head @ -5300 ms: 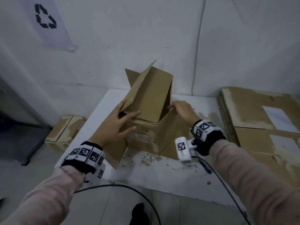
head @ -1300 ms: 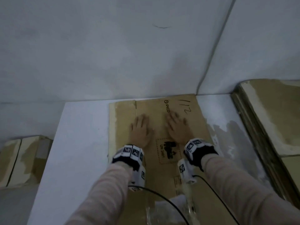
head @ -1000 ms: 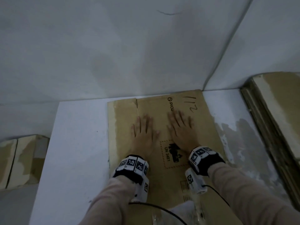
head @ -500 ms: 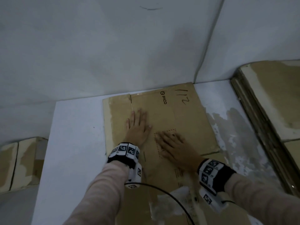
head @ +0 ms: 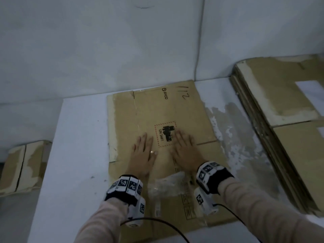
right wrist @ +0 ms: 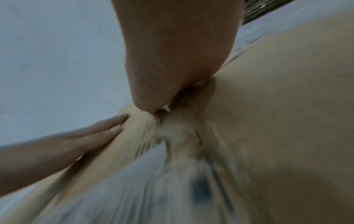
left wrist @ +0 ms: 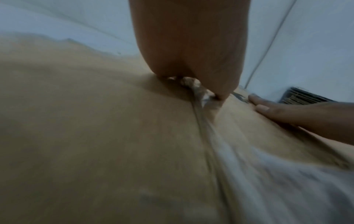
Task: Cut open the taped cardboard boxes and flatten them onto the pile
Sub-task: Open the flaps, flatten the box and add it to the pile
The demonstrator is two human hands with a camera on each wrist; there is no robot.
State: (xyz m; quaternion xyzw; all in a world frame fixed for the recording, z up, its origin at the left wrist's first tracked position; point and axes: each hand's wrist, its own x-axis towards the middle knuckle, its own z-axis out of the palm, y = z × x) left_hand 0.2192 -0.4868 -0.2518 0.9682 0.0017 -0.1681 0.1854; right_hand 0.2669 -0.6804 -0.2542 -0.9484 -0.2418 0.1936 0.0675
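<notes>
Both flat palms, left hand (head: 142, 153) and right hand (head: 184, 151), press the flattened box (head: 157, 109) beneath them, grips open.

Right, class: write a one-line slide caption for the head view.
Both hands, left and right, press a flattened brown cardboard box onto a white table.

left hand (head: 144, 155) flat, palm down, right hand (head: 184, 151) flat alongside

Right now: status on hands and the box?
Left hand and right hand open, palms pressing down. Flattened box lies flat on the white table, not yet on the pile to the right. Nothing blocking.
</notes>
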